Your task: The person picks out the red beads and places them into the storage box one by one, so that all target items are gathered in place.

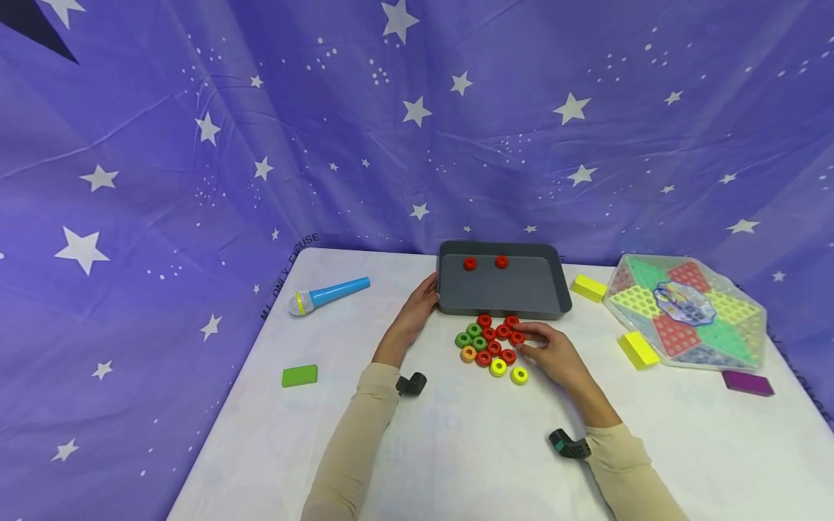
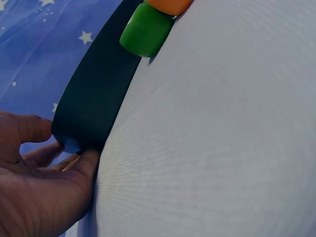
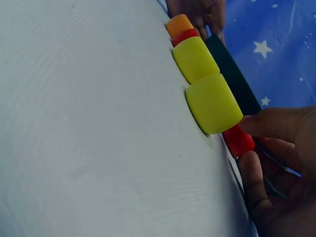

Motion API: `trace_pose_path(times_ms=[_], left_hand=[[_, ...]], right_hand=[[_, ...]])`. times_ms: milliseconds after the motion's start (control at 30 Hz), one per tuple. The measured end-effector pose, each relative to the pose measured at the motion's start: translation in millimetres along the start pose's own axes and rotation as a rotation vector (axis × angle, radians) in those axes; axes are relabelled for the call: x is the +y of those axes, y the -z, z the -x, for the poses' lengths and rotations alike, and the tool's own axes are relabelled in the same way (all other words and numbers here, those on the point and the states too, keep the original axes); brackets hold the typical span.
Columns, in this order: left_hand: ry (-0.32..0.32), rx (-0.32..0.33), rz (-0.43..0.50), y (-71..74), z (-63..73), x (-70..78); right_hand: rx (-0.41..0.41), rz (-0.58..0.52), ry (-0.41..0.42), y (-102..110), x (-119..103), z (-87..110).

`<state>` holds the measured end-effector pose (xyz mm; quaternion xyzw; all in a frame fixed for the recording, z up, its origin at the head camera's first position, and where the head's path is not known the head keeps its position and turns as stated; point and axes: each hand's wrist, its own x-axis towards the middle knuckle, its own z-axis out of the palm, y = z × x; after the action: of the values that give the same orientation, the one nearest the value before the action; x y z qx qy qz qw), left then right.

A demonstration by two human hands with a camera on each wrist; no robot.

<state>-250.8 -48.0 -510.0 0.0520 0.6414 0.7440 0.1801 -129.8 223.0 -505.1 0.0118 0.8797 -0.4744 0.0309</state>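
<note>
A dark grey rectangular tray (image 1: 504, 289) stands at the back of the table, with two red rings inside, one of them a red ring (image 1: 470, 264) toward the left. My left hand (image 1: 412, 316) grips the tray's left front corner, its thumb at the rim in the left wrist view. In front of the tray lies a cluster of small ring-shaped beads: several red, several green such as a green ring (image 1: 479, 344), an orange ring (image 1: 468, 354) and two yellow, including a yellow ring (image 1: 519, 375). At the cluster's right side, my right hand (image 1: 554, 354) pinches a red ring (image 3: 239, 142) between thumb and finger.
To the left lie a blue toy microphone (image 1: 332, 293) and a green block (image 1: 300, 375). Two yellow blocks, one a yellow block (image 1: 638, 350), a hexagonal game board case (image 1: 687, 311) and a purple block (image 1: 748, 383) are on the right. A starry purple cloth (image 1: 365, 130) hangs behind.
</note>
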Motion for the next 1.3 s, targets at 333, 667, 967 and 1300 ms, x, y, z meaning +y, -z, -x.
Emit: trace_pose_path(times_ms=[333,667,967,1300], left_hand=[[0.008,0.001,0.002,1.8,0.2,-1.0],[0.000,0.003,0.012,3.6,2.5,-1.6],[-0.006,-0.016,0.007,2.0,0.6,-1.0],[-0.007,-0.019,0.020,3.4,1.0,-0.8]], right_hand=[[0.037,0.090,0.002,-7,-1,0.3],[0.063,0.121,0.006,-10,-10,5.0],[0.099,0.133,0.021,3,-13,6.5],[0.142,0.120,0.045,32,-26,-10.4]])
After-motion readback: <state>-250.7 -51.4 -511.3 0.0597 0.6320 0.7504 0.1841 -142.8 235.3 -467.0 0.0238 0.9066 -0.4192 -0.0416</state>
